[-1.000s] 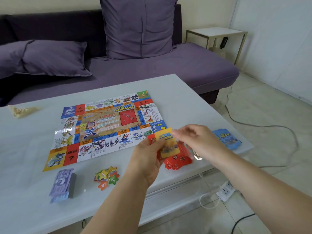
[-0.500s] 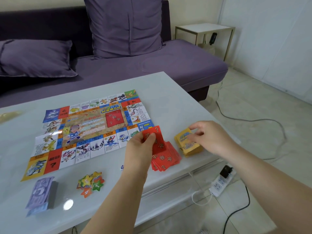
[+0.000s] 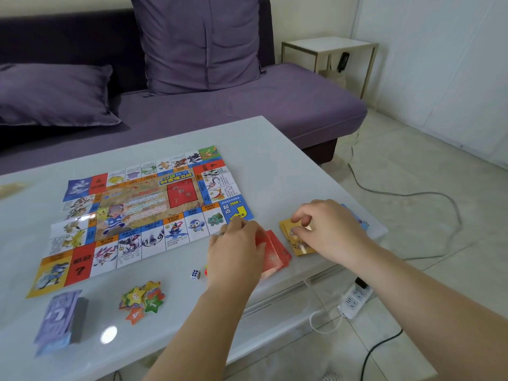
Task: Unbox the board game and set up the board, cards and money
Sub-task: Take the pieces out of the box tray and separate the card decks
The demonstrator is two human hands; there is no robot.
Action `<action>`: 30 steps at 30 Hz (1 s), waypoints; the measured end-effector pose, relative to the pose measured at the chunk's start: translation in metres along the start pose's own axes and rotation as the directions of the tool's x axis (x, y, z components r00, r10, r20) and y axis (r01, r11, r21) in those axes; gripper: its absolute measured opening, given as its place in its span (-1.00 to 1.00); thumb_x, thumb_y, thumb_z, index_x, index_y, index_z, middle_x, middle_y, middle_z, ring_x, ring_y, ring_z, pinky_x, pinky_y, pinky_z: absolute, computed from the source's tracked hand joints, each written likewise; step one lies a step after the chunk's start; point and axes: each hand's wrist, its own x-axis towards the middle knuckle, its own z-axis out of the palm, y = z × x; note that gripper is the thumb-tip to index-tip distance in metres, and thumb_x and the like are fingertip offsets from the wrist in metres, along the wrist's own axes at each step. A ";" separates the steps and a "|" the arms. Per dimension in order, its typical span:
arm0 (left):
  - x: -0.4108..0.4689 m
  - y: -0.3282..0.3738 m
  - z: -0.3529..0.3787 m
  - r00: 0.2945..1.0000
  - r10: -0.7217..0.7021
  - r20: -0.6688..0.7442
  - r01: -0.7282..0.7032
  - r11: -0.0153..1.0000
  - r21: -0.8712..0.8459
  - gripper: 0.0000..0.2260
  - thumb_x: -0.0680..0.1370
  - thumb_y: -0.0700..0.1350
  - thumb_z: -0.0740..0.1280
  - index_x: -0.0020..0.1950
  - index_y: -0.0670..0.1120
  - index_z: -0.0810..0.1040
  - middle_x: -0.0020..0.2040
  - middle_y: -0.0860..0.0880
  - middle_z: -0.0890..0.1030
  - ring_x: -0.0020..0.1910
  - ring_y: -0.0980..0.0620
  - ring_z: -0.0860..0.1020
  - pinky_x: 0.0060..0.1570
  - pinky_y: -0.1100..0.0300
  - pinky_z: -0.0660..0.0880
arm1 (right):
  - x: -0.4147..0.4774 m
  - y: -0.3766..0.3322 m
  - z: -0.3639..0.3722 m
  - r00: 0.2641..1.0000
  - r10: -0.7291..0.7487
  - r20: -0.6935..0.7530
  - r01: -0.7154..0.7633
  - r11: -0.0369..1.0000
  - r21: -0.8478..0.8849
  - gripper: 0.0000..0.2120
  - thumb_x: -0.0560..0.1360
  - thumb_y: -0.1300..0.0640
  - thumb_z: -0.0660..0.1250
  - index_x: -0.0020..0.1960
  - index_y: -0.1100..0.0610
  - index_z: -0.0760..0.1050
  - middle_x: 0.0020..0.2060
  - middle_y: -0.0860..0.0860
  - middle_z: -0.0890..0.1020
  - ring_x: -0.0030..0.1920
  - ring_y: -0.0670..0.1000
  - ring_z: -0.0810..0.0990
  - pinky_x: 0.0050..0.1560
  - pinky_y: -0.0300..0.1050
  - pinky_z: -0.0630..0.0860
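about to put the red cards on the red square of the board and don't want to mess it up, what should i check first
1. Board unfolded on the table: ok.
2. Red square at the board's middle bare: ok.
3. Red cards squared into one neat stack: not ok, they lie fanned beside the board's near right corner.
4. Left hand has a firm hold on them: cannot tell, it covers them and its fingertips are hidden.
5. Yellow cards set down: ok, on the table, though the right hand pinches them.
6. Die out of the way: ok, beside the left hand, off the board.
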 end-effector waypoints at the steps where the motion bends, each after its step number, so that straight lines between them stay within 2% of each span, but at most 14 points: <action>1: 0.000 -0.001 0.000 1.000 0.012 -0.010 -0.011 0.998 0.059 -0.82 0.57 -0.01 0.23 0.16 0.09 0.51 0.18 0.07 0.43 0.17 0.03 0.41 0.16 0.17 0.32 | 0.000 -0.002 0.000 1.000 -0.009 -0.005 0.009 1.000 0.002 -0.84 0.50 0.00 0.35 0.07 -0.06 0.58 -0.08 -0.14 0.58 0.03 -0.08 0.48 -0.09 -0.19 0.35; 4: 0.000 -0.002 -0.001 0.999 0.027 -0.017 -0.025 0.994 0.105 -0.78 0.58 0.03 0.21 0.21 0.11 0.50 0.25 0.08 0.40 0.25 0.02 0.35 0.21 0.15 0.27 | 0.000 -0.008 0.001 1.000 -0.017 0.002 0.017 1.000 0.022 -0.85 0.51 0.01 0.33 0.06 -0.04 0.59 -0.09 -0.14 0.60 0.04 -0.08 0.49 -0.06 -0.18 0.38; 9: -0.010 -0.013 -0.018 0.995 0.033 -0.092 -0.031 0.999 0.014 -0.80 0.59 0.02 0.22 0.19 0.11 0.53 0.22 0.10 0.44 0.24 0.04 0.38 0.20 0.16 0.23 | 0.000 -0.035 0.006 0.998 -0.041 0.043 0.038 0.997 0.070 -0.85 0.50 0.05 0.33 0.04 -0.03 0.61 -0.09 -0.11 0.65 -0.01 -0.04 0.56 0.02 -0.14 0.47; 14: -0.032 -0.039 -0.054 0.985 -0.020 -0.170 0.011 0.998 -0.055 -0.82 0.58 -0.04 0.25 0.17 0.10 0.53 0.20 0.12 0.46 0.18 0.06 0.44 0.20 0.15 0.26 | -0.010 -0.085 0.015 0.985 -0.132 0.112 0.113 0.981 0.157 -0.86 0.52 0.10 0.30 0.02 0.03 0.62 -0.10 -0.05 0.66 -0.09 -0.04 0.60 -0.10 -0.21 0.49; 17: -0.048 -0.061 -0.077 0.975 -0.083 -0.206 0.069 0.995 -0.074 -0.82 0.57 -0.06 0.27 0.15 0.09 0.54 0.17 0.11 0.50 0.12 0.07 0.49 0.20 0.11 0.34 | -0.018 -0.122 0.021 0.967 -0.197 0.163 0.161 0.964 0.211 -0.87 0.52 0.12 0.29 -0.02 0.05 0.62 -0.17 -0.06 0.65 -0.24 -0.11 0.53 -0.31 -0.42 0.40; 19: -0.060 -0.080 -0.093 0.962 -0.141 -0.233 0.114 0.986 -0.125 -0.83 0.55 -0.09 0.30 0.12 0.06 0.56 0.13 0.11 0.54 0.02 0.08 0.52 0.09 0.12 0.43 | -0.023 -0.150 0.028 0.950 -0.247 0.189 0.188 0.941 0.283 -0.87 0.51 0.15 0.30 -0.04 0.09 0.63 -0.13 -0.03 0.68 -0.18 -0.08 0.58 -0.20 -0.34 0.47; 21: -0.074 -0.104 -0.108 0.947 -0.221 -0.235 0.178 0.965 -0.190 -0.85 0.55 -0.12 0.31 0.10 0.03 0.57 0.05 0.12 0.55 -0.08 0.13 0.49 -0.08 0.22 0.42 | -0.028 -0.179 0.034 0.930 -0.300 0.213 0.216 0.913 0.347 -0.87 0.51 0.17 0.32 -0.04 0.12 0.63 -0.11 0.02 0.69 -0.11 -0.03 0.62 -0.07 -0.20 0.51; 24: -0.096 -0.142 -0.128 0.911 -0.371 -0.183 0.316 0.909 -0.271 -0.87 0.54 -0.15 0.31 0.05 0.03 0.56 -0.02 0.11 0.54 -0.08 0.10 0.50 -0.10 0.24 0.42 | -0.031 -0.222 0.047 0.879 -0.375 0.294 0.254 0.891 0.376 -0.84 0.51 0.14 0.34 0.02 0.17 0.62 -0.04 0.04 0.68 -0.11 -0.04 0.59 -0.10 -0.20 0.46; 27: -0.114 -0.175 -0.139 0.862 -0.493 -0.118 0.429 0.835 -0.345 -0.88 0.51 -0.18 0.34 -0.01 0.02 0.53 -0.03 0.05 0.58 -0.10 0.04 0.54 -0.08 0.21 0.46 | -0.026 -0.260 0.062 0.830 -0.400 0.388 0.287 0.904 0.317 -0.72 0.51 0.10 0.35 0.18 0.18 0.56 0.10 0.07 0.62 0.02 0.01 0.56 -0.02 -0.16 0.45; 30: -0.122 -0.196 -0.142 0.840 -0.539 -0.060 0.472 0.781 -0.410 -0.81 0.50 -0.18 0.36 0.11 -0.08 0.57 0.04 -0.02 0.60 -0.08 0.06 0.50 -0.09 0.27 0.37 | -0.016 -0.286 0.080 0.796 -0.343 0.498 0.293 0.939 0.178 -0.59 0.53 0.06 0.33 0.30 0.23 0.46 0.22 0.12 0.54 0.16 0.10 0.54 0.06 -0.11 0.47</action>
